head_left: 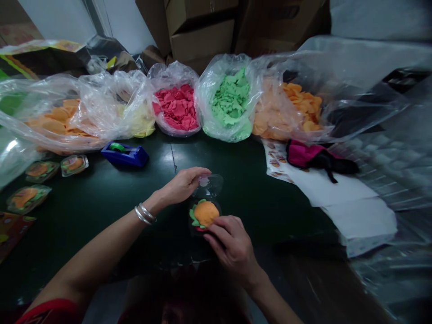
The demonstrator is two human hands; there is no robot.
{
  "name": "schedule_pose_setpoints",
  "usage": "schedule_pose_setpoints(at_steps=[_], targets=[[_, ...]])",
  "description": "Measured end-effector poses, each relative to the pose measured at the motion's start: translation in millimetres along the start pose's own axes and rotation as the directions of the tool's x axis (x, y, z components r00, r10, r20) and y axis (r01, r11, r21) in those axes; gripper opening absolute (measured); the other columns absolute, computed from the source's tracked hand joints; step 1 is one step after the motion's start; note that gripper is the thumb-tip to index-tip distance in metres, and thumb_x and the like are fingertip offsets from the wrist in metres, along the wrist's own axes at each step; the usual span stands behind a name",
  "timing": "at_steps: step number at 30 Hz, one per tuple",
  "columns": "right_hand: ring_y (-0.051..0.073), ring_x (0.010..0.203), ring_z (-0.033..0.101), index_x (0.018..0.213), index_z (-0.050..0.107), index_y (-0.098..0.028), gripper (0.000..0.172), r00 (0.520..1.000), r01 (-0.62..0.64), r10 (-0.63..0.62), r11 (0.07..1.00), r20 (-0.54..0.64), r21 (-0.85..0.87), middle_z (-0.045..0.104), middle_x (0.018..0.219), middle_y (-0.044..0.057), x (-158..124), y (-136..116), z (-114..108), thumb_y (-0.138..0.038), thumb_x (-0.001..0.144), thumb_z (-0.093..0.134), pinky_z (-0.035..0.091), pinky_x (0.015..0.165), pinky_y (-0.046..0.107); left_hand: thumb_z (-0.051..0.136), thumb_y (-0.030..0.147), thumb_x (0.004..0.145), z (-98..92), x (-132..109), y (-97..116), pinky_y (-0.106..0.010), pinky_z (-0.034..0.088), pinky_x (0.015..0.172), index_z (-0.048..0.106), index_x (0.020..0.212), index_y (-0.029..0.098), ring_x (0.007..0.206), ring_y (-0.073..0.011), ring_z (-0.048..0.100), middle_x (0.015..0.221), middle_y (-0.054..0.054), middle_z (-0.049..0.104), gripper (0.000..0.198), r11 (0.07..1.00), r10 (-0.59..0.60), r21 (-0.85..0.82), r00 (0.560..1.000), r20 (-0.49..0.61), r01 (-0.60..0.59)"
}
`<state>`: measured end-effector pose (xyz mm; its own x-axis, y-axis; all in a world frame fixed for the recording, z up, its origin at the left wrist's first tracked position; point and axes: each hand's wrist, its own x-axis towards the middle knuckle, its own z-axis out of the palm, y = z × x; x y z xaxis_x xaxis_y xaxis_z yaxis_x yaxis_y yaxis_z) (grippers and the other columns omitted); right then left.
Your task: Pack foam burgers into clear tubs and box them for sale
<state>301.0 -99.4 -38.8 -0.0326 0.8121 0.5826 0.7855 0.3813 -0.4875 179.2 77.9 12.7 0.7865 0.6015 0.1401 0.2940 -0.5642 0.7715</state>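
A clear plastic clamshell box stands on the dark green table with its lid raised at the back. My left hand has its fingers closed at the lid's upper left edge. Inside the box sits a toy burger, with an orange bun on top, green leaf pieces at its left and a bit of red below. My right hand reaches in from the front right, thumb and fingers gripping the burger's near side. The box's base is mostly hidden by the burger and my right fingers.
Along the back stand clear bags of orange pieces, red pieces, green pieces and more orange pieces. A blue tape dispenser and several boxed burgers lie left. Sticker sheets and a pink-black item lie right.
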Motion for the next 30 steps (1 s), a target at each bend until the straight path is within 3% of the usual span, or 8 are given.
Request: schedule_pose_setpoints(at_steps=[4, 10, 14, 17, 19, 23, 26, 30], targets=[[0.023, 0.094, 0.063, 0.107, 0.061, -0.016, 0.023, 0.997, 0.07, -0.068, 0.995, 0.034, -0.068, 0.07, 0.099, 0.01, -11, 1, -5, -0.006, 0.087, 0.055, 0.04, 0.092, 0.05, 0.04, 0.011, 0.09, -2.2, -5, 4, -0.034, 0.051, 0.091, 0.059, 0.117, 0.013, 0.099, -0.0186, 0.064, 0.112, -0.011, 0.068, 0.034, 0.996, 0.06, 0.061, 0.998, -0.013, -0.059], [0.022, 0.095, 0.063, 0.109, 0.059, -0.017, 0.025, 0.996, 0.085, -0.086, 0.996, -0.027, -0.033, 0.068, 0.101, 0.01, -15, 1, 0, -0.005, 0.088, 0.052, 0.047, 0.087, 0.045, 0.045, 0.017, 0.092, 10.3, -50, 20, -0.042, 0.045, 0.102, 0.044, 0.134, 0.014, 0.122, -0.0231, 0.052, 0.13, -0.015, 0.056, 0.043, 0.907, 0.298, 0.292, 0.952, 0.068, -0.305], [0.023, 0.094, 0.058, 0.101, 0.054, -0.019, 0.017, 0.977, -0.106, 0.112, 0.993, -0.181, 0.044, 0.059, 0.099, 0.01, -22, 8, 7, -0.016, 0.085, 0.061, 0.053, 0.078, 0.041, 0.052, 0.021, 0.09, 28.5, -84, 19, -0.047, 0.039, 0.108, 0.04, 0.137, 0.015, 0.132, -0.0263, 0.041, 0.133, -0.014, 0.056, 0.049, 0.827, 0.399, 0.378, 0.908, 0.129, -0.417], [0.028, 0.096, 0.055, 0.109, 0.05, -0.019, 0.037, 0.929, -0.285, 0.279, 0.958, -0.243, 0.012, 0.055, 0.104, 0.012, -28, 12, 9, -0.032, 0.08, 0.069, 0.052, 0.08, 0.047, 0.052, 0.02, 0.089, 39.2, -98, 12, -0.05, 0.035, 0.109, 0.046, 0.133, 0.018, 0.135, -0.0282, 0.037, 0.133, -0.011, 0.057, 0.044, 0.775, 0.415, 0.454, 0.896, 0.158, -0.439], [0.031, 0.104, 0.054, 0.126, 0.043, -0.018, 0.057, 0.933, -0.33, 0.325, 0.944, -0.151, -0.006, 0.054, 0.114, 0.016, -28, 13, 5, -0.034, 0.078, 0.07, 0.049, 0.086, 0.052, 0.051, 0.02, 0.09, 44.0, -102, 6, -0.052, 0.03, 0.112, 0.048, 0.131, 0.018, 0.137, -0.0281, 0.034, 0.134, -0.01, 0.057, 0.042, 0.748, 0.427, 0.485, 0.888, 0.171, -0.454], [0.033, 0.126, 0.044, 0.143, 0.028, -0.022, 0.08, 0.94, -0.303, 0.297, 0.953, 0.17, 0.012, 0.047, 0.136, 0.016, -10, 18, -9, -0.026, 0.075, 0.07, 0.04, 0.099, 0.054, 0.051, 0.018, 0.09, 49.7, -104, -1, -0.048, 0.022, 0.116, 0.046, 0.134, 0.019, 0.14, -0.0243, 0.03, 0.135, -0.009, 0.057, 0.044, 0.716, 0.444, 0.505, 0.873, 0.203, -0.482], [0.03, 0.131, 0.04, 0.144, 0.03, -0.025, 0.079, 0.922, -0.241, 0.19, 0.964, 0.338, 0.114, 0.045, 0.141, 0.013, 10, 23, -13, -0.023, 0.075, 0.069, 0.037, 0.105, 0.051, 0.051, 0.015, 0.09, 49.9, -105, -1, -0.048, 0.022, 0.115, 0.046, 0.134, 0.021, 0.14, -0.0239, 0.029, 0.134, -0.009, 0.057, 0.045, 0.744, 0.441, 0.48, 0.882, 0.169, -0.464], [0.031, 0.123, 0.047, 0.137, 0.039, -0.022, 0.067, 0.937, -0.169, 0.115, 0.976, 0.331, 0.139, 0.052, 0.134, 0.015, 19, 26, -3, -0.021, 0.077, 0.069, 0.04, 0.102, 0.053, 0.054, 0.017, 0.087, 43.5, -107, 6, -0.051, 0.026, 0.113, 0.045, 0.135, 0.023, 0.139, -0.0275, 0.031, 0.139, -0.01, 0.052, 0.049, 0.888, 0.351, 0.277, 0.93, 0.105, -0.366]])
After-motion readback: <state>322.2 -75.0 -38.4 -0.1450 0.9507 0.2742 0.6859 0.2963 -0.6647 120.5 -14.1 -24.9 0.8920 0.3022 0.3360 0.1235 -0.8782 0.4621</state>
